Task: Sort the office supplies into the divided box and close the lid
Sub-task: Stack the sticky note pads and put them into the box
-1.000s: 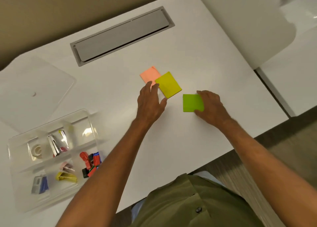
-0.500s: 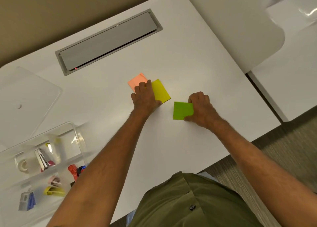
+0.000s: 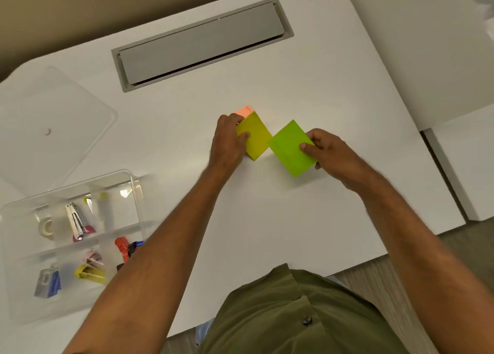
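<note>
Desk (image 3: 307, 220) plain white, its inset hatch (image 3: 200, 43) flat grey. Wall behind was tan. Three note pads, all unpatterned: one salmon-orange (image 3: 245, 110), one olive-yellow (image 3: 256, 137), one bright lime green (image 3: 291, 147). Box (image 3: 133, 190) and loose lid (image 3: 53, 123) were clear plastic, colourless. Inside the box: a silver stapler (image 3: 74, 220) with a pink-red base, a whitish tape roll (image 3: 46, 226), a red-orange clip (image 3: 121, 246) beside something blue (image 3: 136, 244), a pink clip (image 3: 93, 256), a yellow clip (image 3: 89, 273), a grey-and-blue piece (image 3: 48, 282). Shirt (image 3: 294, 313) was olive green, dark button. Floor pale grey-brown, streaked.
</note>
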### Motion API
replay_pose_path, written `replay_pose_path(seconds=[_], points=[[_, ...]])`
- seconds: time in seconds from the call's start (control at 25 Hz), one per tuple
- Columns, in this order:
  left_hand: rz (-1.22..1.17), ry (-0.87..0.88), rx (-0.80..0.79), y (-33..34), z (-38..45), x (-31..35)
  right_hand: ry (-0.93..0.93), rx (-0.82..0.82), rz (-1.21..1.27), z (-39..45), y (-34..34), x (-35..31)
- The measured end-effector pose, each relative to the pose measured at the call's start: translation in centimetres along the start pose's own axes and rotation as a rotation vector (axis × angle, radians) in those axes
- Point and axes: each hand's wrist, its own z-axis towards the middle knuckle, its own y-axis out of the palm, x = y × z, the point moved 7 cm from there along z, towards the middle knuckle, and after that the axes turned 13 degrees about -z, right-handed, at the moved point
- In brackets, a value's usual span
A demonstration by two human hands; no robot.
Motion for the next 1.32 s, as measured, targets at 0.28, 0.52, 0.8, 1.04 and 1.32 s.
replay_pose_path(seconds=[0.28,0.52,0.8,1.04,1.32], points=[[0.138,0.002,-0.009,-1.5,3.6,-1.1,-0.077,0.037,-0.024,6.6,3.9,-4.5],[0.083,-0.106,-0.034,-1.4,4.6,-2.4,-0.018,0.159,-0.349,10.3,6.4,-3.3],[-0.248,-0.384,0.027,-1.2,4.9,-4.2,0.009,0.187,-0.397,10.0,7.7,-3.5],[-0.555,-0.487,-0.118,-0.8,2.1,-3.8,0.068,0.155,-0.312,8.7,7.2,-3.3],[-0.639,-0.254,-0.162,-2.9,-6.1,-1.7,-0.046,0.051,-0.263,2.1,9.8,-3.4]])
